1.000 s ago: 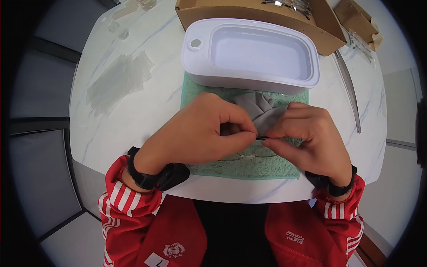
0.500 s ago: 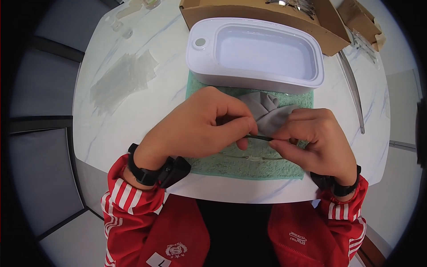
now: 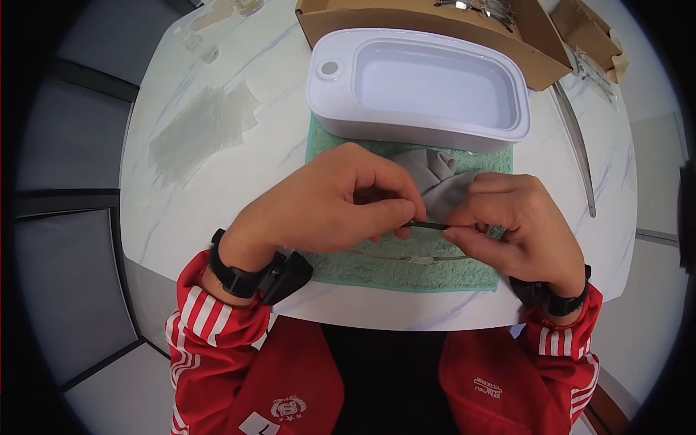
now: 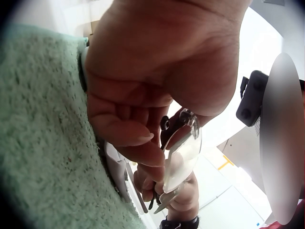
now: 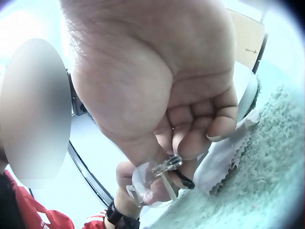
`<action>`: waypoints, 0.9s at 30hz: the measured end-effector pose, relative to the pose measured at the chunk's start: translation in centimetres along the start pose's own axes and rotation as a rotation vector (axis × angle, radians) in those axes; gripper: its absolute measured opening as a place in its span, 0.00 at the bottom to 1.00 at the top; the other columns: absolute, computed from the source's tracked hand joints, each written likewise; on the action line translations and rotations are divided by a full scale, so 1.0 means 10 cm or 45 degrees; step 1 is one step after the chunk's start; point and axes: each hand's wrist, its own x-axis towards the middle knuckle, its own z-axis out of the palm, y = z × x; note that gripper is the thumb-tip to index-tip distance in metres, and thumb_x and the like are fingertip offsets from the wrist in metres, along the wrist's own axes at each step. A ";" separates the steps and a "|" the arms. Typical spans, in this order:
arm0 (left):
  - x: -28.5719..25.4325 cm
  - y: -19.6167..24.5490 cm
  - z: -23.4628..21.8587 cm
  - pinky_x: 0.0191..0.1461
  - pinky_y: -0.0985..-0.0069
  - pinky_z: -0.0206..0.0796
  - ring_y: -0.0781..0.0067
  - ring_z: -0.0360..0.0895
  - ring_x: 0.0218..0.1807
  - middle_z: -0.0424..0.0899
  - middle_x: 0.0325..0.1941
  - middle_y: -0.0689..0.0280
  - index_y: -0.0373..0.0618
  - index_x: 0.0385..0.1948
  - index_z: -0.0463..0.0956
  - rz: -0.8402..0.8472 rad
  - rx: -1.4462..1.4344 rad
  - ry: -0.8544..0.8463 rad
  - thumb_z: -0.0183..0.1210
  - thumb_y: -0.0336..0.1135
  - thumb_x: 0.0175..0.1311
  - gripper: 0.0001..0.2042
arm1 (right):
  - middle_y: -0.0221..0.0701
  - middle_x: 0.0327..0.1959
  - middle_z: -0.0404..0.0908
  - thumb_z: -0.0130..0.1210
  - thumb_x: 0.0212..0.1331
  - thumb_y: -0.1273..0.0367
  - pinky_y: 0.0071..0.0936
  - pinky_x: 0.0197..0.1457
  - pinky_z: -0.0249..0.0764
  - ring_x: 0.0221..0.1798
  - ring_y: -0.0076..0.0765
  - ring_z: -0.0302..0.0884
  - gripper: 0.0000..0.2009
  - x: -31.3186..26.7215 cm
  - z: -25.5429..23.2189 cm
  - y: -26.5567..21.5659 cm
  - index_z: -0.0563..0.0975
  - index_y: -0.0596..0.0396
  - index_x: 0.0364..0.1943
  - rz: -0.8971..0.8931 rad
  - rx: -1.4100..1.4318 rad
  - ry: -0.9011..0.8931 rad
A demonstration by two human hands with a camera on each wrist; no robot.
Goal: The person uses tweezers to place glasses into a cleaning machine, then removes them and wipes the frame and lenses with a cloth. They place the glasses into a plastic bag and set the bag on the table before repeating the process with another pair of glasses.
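A pair of eyeglasses (image 3: pixel 419 259) with clear lenses is held low over a green towel (image 3: pixel 348 274), its front edge toward the body. My left hand (image 3: pixel 326 201) pinches a dark temple arm (image 3: pixel 426 225) between thumb and fingers. On the same dark piece, my right hand (image 3: pixel 516 226) pinches from the other side, with a short stretch showing between the fingertips. A clear lens (image 4: pixel 185 160) hangs below the fingers in the left wrist view. Behind the hands lies a crumpled grey cloth (image 3: pixel 428 177) on the towel.
A white water-filled tub (image 3: pixel 333 109) stands just beyond the cloth. Behind it is a cardboard box (image 3: pixel 348 29) with glasses inside. Clear plastic sleeves (image 3: pixel 203 134) lie at left, small bottles (image 3: pixel 206 52) farther back. A long curved grey strip (image 3: pixel 576 152) lies at right.
The fingertips have drawn slightly apart, exposing more of the dark temple arm. The glasses' front has tilted, so its lenses now appear nearly edge-on. The head view has shifted slightly.
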 end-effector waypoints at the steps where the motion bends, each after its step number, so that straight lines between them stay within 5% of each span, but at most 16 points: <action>1: 0.01 -0.03 0.02 0.37 0.84 0.70 0.84 0.78 0.33 0.86 0.32 0.67 0.36 0.42 0.84 0.057 0.014 -0.005 0.58 0.29 0.69 0.08 | 0.35 0.23 0.77 0.64 0.52 0.73 0.36 0.30 0.71 0.28 0.44 0.77 0.03 -0.02 0.00 0.01 0.82 0.57 0.27 -0.028 -0.008 -0.008; 17: -0.03 0.04 0.02 0.26 0.85 0.64 0.86 0.74 0.24 0.82 0.26 0.71 0.38 0.42 0.85 -0.111 -0.059 -0.052 0.66 0.30 0.65 0.08 | 0.34 0.22 0.78 0.65 0.52 0.73 0.34 0.29 0.72 0.26 0.41 0.77 0.04 -0.01 0.02 -0.01 0.82 0.57 0.27 0.033 0.090 -0.057; 27: -0.06 0.03 0.03 0.39 0.82 0.66 0.83 0.77 0.34 0.84 0.31 0.69 0.37 0.35 0.86 0.035 0.168 0.063 0.67 0.28 0.61 0.05 | 0.31 0.22 0.79 0.64 0.60 0.72 0.25 0.29 0.70 0.24 0.28 0.75 0.05 -0.02 0.04 -0.02 0.83 0.59 0.29 0.107 0.211 0.113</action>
